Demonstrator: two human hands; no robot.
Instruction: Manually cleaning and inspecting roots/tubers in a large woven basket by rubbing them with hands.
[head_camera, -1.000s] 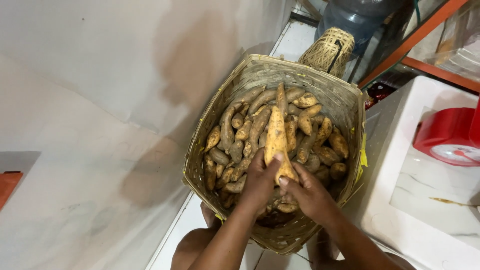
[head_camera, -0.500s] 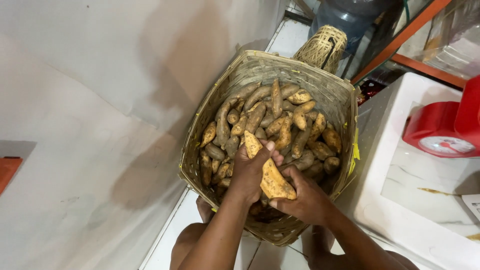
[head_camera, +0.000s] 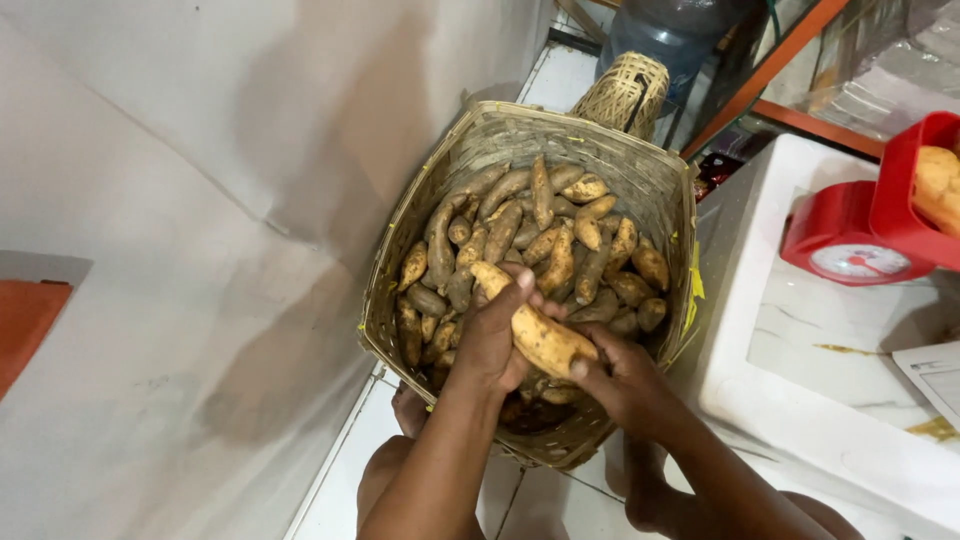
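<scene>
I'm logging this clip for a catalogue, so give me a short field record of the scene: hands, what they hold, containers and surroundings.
left hand: left hand grips the near end of a sweet potato
right hand: right hand holds its other end
held item: one long, pale tuber, lifted over the pile
container: large woven basket full of soil-dusted sweet potatoes
behind basket: small woven basket, blue water jug
right side: white counter with red kitchen scale
floor: white tiles

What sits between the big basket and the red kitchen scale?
In the head view, only the bare white counter lies between the big basket and the red kitchen scale.
</scene>
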